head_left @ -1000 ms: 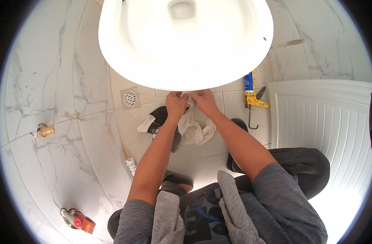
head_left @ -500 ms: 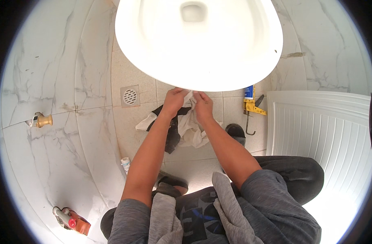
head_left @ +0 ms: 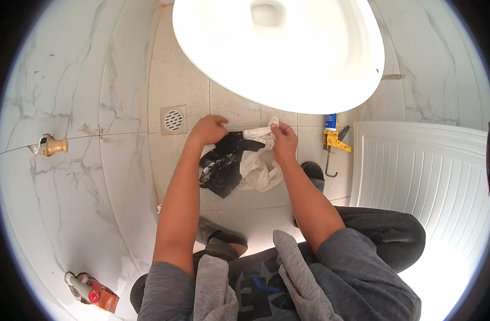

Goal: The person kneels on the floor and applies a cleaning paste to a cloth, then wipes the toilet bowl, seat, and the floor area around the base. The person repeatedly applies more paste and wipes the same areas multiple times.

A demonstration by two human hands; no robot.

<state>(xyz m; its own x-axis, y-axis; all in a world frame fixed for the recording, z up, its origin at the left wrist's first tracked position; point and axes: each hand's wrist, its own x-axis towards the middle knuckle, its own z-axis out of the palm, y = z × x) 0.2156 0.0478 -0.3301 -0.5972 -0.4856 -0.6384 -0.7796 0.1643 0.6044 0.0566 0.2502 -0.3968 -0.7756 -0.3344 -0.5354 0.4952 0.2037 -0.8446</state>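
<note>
A crumpled black-and-white cloth (head_left: 222, 172) lies on the tiled floor, its black part stained with pale spots. My right hand (head_left: 285, 141) pinches a raised white end of it between thumb and fingers. Over the cloth's black upper left edge hovers my left hand (head_left: 208, 130), fingers loosely bent and slightly blurred, with nothing visible in them. Just beyond both hands is the rounded front of a white toilet bowl (head_left: 288, 96), its rim overexposed.
A round floor drain (head_left: 174, 121) lies left of the cloth. To the right are a yellow caulking gun (head_left: 336, 140) and a white ribbed panel (head_left: 405, 160). A brass fitting (head_left: 55, 145) sticks out of the marbled left wall; an orange-red tool (head_left: 99, 293) is at lower left.
My hands have parted: the left moved left off the white cloth, while the right shifted right, still pinching it. The toilet now appears farther right and turned as the view shifted.
</note>
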